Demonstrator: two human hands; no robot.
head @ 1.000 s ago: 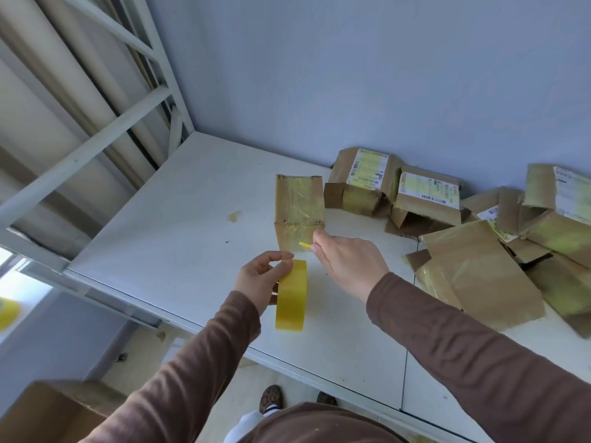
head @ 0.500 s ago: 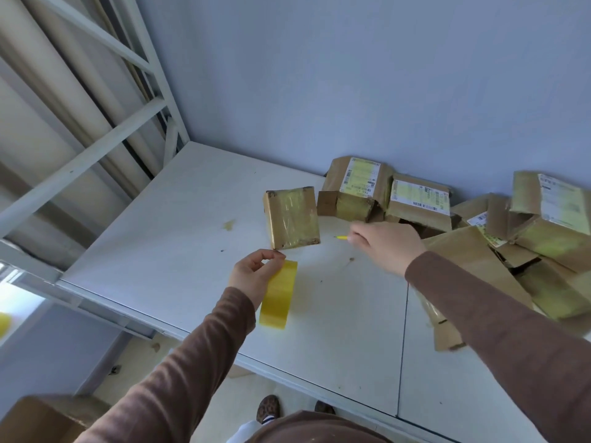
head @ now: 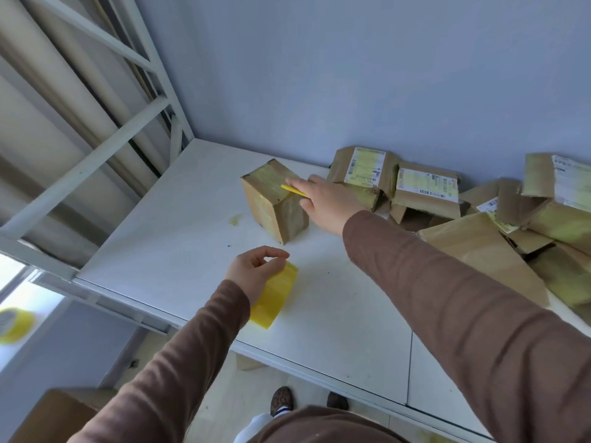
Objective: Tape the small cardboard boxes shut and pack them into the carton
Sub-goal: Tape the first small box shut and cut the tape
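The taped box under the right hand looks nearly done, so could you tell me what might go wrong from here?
1. The right hand presses the taped box while holding a thin yellow tool; its tip could nick the tape.
2. The tape roll in the left hand hangs near the table edge and could drop to the floor if that grip slips.

Shipping labels (head: 365, 165) on boxes (head: 425, 195); print seemingly illegible

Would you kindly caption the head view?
Right hand steadies a taped small box; left hand holds yellow tape roll.
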